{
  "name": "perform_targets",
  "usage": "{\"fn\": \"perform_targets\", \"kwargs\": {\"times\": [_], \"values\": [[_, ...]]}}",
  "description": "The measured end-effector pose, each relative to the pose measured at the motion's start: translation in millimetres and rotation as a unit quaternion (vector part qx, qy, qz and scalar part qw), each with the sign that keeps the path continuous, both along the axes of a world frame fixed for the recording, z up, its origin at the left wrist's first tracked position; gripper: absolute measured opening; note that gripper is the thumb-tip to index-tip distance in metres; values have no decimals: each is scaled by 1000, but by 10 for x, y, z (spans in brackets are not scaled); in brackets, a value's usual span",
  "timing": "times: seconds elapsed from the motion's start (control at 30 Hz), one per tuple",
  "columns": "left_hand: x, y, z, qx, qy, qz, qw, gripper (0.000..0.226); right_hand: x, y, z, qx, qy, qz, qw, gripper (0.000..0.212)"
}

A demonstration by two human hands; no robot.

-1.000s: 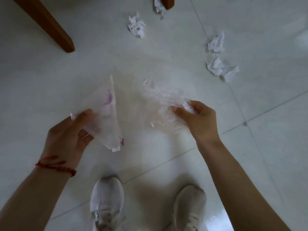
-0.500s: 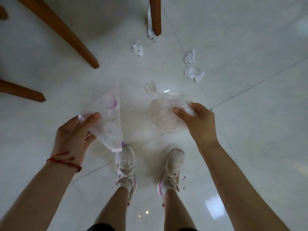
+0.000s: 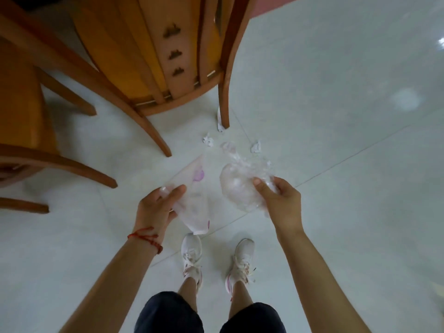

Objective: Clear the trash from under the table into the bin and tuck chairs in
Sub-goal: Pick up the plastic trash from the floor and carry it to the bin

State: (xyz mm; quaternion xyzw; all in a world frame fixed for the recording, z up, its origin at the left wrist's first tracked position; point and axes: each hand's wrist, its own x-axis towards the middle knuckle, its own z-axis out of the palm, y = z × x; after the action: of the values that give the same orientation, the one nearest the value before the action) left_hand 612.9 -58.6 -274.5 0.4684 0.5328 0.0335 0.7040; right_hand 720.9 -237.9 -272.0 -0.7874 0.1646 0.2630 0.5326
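My left hand (image 3: 157, 206) grips a flat translucent plastic wrapper (image 3: 195, 200) with purple marks, held above the floor. My right hand (image 3: 280, 200) holds a crumpled clear plastic bag (image 3: 239, 186) beside it. On the white tiles beyond lie crumpled paper tissues: one (image 3: 208, 140) near the chair's legs, one (image 3: 256, 146) to its right, and a strip of paper (image 3: 219, 122) against the chair's rear right leg. A wooden chair (image 3: 168, 68) stands just ahead, its back toward me.
A second wooden chair (image 3: 26, 140) stands at the left edge. A pinkish table edge (image 3: 271, 6) shows at the top. My feet in white shoes (image 3: 192, 254) stand on the tiles below my hands. Bare floor stretches to the right.
The view has risen as I stood up: the floor and tissues look farther away and the chairs have come into sight. Both hands still hold their plastic pieces.
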Motion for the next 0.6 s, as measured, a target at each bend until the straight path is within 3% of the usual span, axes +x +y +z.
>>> {"fn": "perform_targets", "kwargs": {"times": [0.33, 0.47, 0.6], "values": [[-309, 75, 1318, 2, -32, 6, 999, 11, -238, 98, 1305, 10, -53, 7, 999, 48], [-564, 178, 1682, 17, -33, 22, 999, 1, -406, 143, 1707, 24, -70, 7, 997, 31], [-853, 287, 1933, 27, -30, 34, 999, 5, -519, 209, 1957, 15, -75, 12, 997, 19]]}}
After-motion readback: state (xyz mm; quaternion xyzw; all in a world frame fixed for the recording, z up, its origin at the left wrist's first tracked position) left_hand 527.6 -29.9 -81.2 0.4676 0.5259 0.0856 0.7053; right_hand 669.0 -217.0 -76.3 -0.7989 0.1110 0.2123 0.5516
